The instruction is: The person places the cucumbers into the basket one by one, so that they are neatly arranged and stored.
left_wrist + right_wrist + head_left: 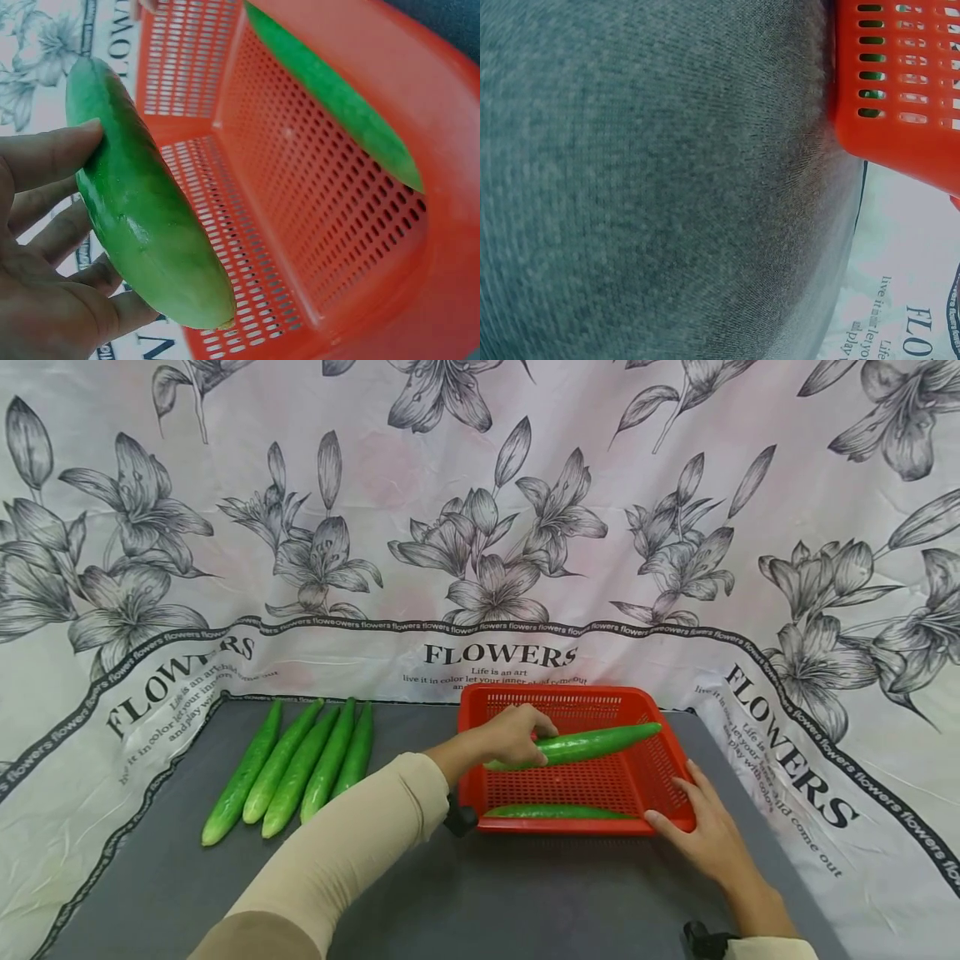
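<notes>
Cucumber (pixel 596 745) crosswise, tip rightward, in left hand (pixel 516 735); right hand (pixel 701 827) wide against basket (pixel 570 825).

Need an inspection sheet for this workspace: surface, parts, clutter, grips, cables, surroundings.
Surface: flat dark-grey tabletop.
Job's things: red perforated plastic basket; long green held cucumber over it; second green cucumber lying inside, along the near side; five green cucumbers side by side, left of the basket.
Clutter: nothing seen.
Grips: bare left grip holds a cucumber; bare right grip touches the basket's near right corner.
Cables: nothing seen.
Surroundings: white flower-printed fabric backdrop, with lettering.
</notes>
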